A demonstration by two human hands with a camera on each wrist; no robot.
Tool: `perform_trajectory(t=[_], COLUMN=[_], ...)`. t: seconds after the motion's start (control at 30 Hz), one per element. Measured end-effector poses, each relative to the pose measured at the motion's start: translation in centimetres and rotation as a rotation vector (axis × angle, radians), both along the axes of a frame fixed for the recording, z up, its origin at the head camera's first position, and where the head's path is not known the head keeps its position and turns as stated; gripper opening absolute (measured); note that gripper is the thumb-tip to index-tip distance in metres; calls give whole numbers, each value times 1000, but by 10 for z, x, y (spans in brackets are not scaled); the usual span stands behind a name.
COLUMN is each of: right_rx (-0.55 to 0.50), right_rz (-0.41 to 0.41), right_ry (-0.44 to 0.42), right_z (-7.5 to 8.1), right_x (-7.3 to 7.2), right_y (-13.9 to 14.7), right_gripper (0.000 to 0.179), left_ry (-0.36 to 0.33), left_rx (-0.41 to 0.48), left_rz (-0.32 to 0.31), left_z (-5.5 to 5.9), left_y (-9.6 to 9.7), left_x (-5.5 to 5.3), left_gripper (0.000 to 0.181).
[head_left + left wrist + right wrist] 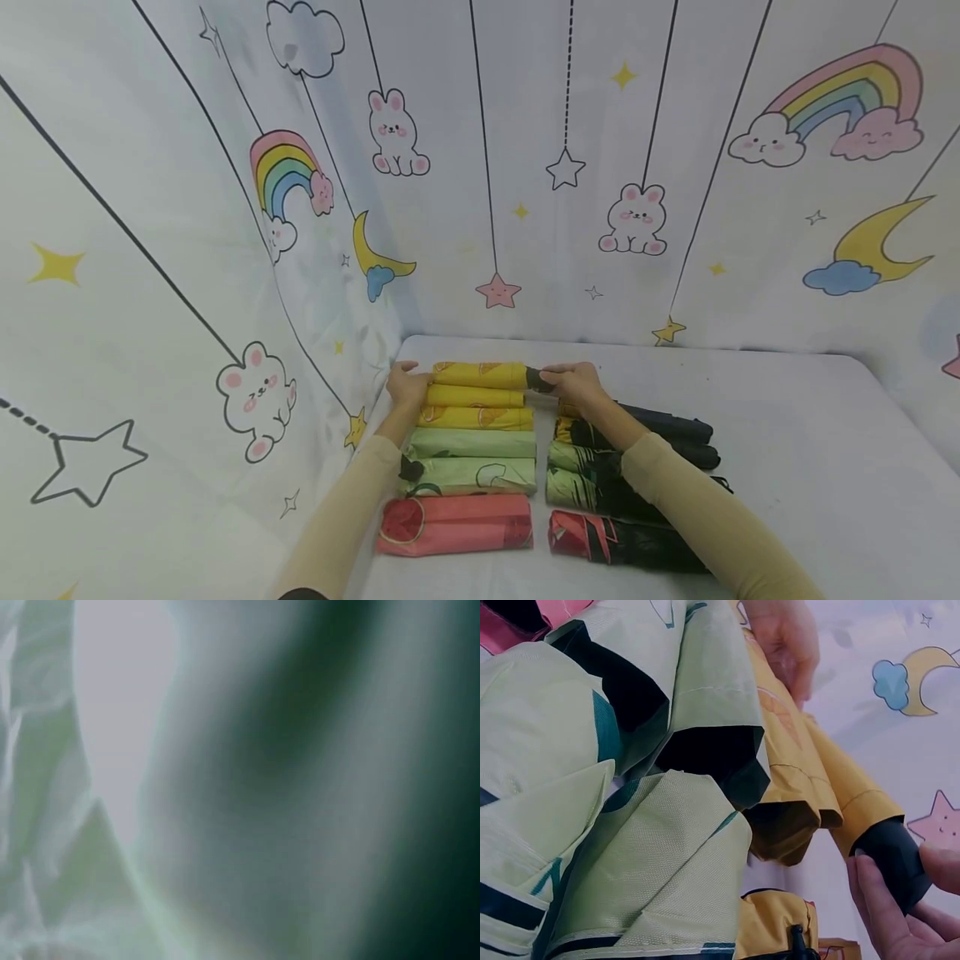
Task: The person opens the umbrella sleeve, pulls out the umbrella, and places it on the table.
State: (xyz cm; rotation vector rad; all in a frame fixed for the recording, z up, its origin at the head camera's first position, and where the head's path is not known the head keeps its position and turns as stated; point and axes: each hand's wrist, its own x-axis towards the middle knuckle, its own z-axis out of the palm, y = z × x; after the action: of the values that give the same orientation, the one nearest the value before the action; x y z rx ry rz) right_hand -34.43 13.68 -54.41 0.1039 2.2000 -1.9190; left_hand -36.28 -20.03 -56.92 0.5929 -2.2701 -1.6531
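Note:
At the far end of a column of fabric sleeves, a yellow fabric sleeve [480, 375] with an orange-slice print lies between both hands. My right hand [576, 383] pinches its dark end [891, 859], which sticks out of the yellow fabric. My left hand [408, 385] holds the opposite end; its fingertips are partly hidden. Nearer lie more yellow sleeves [474, 418], light green sleeves [472, 475] and a red sleeve [457, 523]. In the right wrist view, a green sleeve [716, 682] shows a dark open end. The left wrist view is mostly blurred.
Right of the sleeves, partly under my right forearm, lie dark rolled bundles: a red and black bundle [622, 542], a green and black bundle [585, 492] and yellow and black ones [675, 425]. A white table [810, 433] carries everything. Printed white cloth [450, 233] hangs behind and leftward.

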Motion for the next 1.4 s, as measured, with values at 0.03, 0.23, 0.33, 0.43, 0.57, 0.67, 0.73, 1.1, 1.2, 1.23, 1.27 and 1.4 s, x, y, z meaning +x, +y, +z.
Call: perform_trajectory(t=[0.03,0.23,0.33,0.43,0.57,0.67,0.73,1.1,1.2,1.23,1.27,1.4], right_rx=[0,-36,-65,-76,-79,-88,-91,-120,-124,-125,-124,-142], right_rz=[-6,-18,-18,-21,-18,-3,7,-8,-12,-14,-13,-15], right_ry=[0,-13,-23,-24,-28,-37,-37,-26,-27,-29,-28,-33], right_z=[-1,-1,-1,0,1,1,0,3,3,4,3,1], right_x=[0,0,-1,0,0,0,0,2,2,2,2,1], right_y=[0,2,2,3,4,6,8,13,15,15,16,19], right_gripper=[44,45,46,45,45,45,46,44,44,44,45,46], left_ry=[2,9,27,39,44,52,58,86,106,112,120,142], left_rx=[7,35,29,48,71,88,90,130,160,171,181,215], left_rz=[0,-9,-23,-32,-24,-26,-30,-23,-19,-20,-23,-43], left_z=[-1,0,2,3,2,2,2,1,-1,-1,-1,-1], left_y=[0,0,1,1,1,0,0,1,1,1,1,2], left_x=[-1,1,3,4,3,3,4,4,3,3,3,4], left_gripper=[50,47,46,46,46,47,46,44,46,47,47,49])
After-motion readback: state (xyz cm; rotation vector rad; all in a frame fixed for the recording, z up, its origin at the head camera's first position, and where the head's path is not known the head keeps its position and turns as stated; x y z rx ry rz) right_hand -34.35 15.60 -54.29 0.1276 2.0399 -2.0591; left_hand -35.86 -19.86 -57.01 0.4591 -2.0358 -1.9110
